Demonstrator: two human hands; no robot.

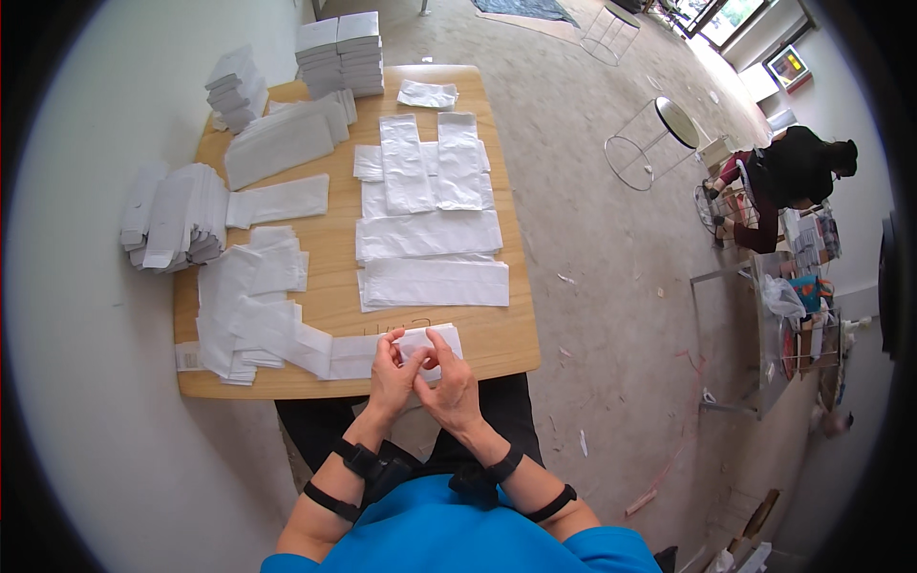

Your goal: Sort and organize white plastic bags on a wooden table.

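Observation:
My left hand (389, 380) and my right hand (451, 387) meet at the table's near edge, with thumbs close together and fingers bent. Between them is a small folded white paper piece (414, 342), its near part hidden by my fingers. Both hands appear to pinch it. Beneath and to the left, a flat white paper strip (351, 356) runs toward a loose, fanned heap of white papers (246, 310). Just beyond my hands, dark handwritten marks show on the wooden table (330, 286).
Long white paper strips (435, 284) lie in overlapping rows beyond my hands. Stacks of folded white pieces (177, 215) and white blocks (341, 53) stand along the left wall. A round stool (676, 122) is on the floor; at right, a person (798, 172) sits by a cluttered table (750, 334).

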